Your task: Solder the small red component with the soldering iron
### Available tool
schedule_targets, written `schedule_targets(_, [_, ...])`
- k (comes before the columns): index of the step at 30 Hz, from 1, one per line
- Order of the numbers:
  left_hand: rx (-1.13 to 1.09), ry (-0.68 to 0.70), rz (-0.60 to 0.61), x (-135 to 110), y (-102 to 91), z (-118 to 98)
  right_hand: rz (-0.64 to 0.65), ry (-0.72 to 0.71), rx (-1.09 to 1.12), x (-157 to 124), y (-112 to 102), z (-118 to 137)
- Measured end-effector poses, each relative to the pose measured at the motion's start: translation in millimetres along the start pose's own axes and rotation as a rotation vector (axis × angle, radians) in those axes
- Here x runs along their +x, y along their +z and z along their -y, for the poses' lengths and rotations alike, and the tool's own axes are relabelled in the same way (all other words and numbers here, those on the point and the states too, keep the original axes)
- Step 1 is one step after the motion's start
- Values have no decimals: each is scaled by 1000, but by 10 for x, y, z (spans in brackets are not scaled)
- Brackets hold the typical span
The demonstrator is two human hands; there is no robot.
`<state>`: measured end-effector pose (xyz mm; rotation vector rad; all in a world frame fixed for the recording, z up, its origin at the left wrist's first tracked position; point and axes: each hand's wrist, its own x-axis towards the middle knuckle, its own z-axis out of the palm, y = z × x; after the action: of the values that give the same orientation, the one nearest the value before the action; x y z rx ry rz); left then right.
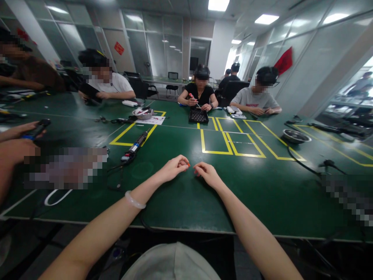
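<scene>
My left hand (pixel 174 167) and my right hand (pixel 206 174) rest on the green table (pixel 247 194) in front of me, fingertips almost touching. Both have their fingers curled into a pinch. Whether anything tiny sits between the fingertips I cannot tell. A pale bangle (pixel 134 200) circles my left wrist. An electric screwdriver (pixel 135 147) with a cable lies to the left of my left hand, apart from it.
Yellow tape boxes (pixel 230 142) mark the table. A black tray (pixel 198 116) sits before a person opposite, a metal bowl (pixel 295 136) at right and another bowl (pixel 142 113) at left. Several people sit around. A neighbour's hand (pixel 26 130) holds a dark tool at far left.
</scene>
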<state>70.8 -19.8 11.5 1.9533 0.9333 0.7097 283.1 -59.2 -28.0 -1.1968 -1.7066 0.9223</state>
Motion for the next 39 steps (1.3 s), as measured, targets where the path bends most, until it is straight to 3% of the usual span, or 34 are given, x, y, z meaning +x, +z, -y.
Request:
schedule_targets(4, [-68,23,35,111,269,-75,10,34,137,36,11,-63])
schedule_targets(8, [-118,26,9,80,364,4,21,38,169,41,18,-83])
schedule_targets(18, [67,129,-43,-46,305,-41,35,44,189,22,12,-9])
schedule_targets(26, [34,108,-73,-60,283,-21,19,19,253,17,26,-2])
schedule_targets(39, [104,195,-91,-66,272,-32,18,-14,210,11,30,-31])
